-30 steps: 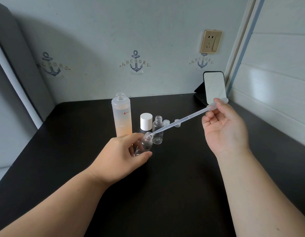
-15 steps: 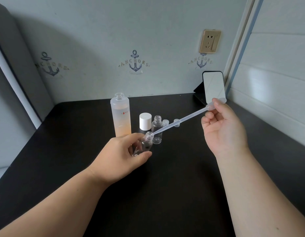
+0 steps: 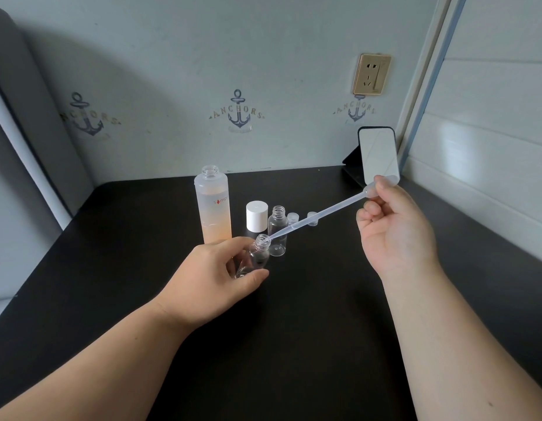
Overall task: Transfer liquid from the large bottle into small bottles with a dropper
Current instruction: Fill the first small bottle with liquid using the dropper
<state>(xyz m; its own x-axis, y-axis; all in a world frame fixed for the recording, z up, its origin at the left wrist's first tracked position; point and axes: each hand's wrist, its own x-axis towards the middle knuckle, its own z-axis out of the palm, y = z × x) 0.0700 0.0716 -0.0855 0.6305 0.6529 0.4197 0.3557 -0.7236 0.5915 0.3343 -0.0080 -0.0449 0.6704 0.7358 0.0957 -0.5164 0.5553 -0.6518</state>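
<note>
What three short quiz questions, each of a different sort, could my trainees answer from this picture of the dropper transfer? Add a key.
1. True or false: the large bottle has its cap on.
2. Which hand pinches the bulb of the dropper? A) left hand B) right hand C) neither
3. Fill in: the dropper's tip sits at the mouth of the small bottle held in the ____ hand.

Key: 1 false, its neck is open and a white cap stands beside it; 2 B; 3 left.
</note>
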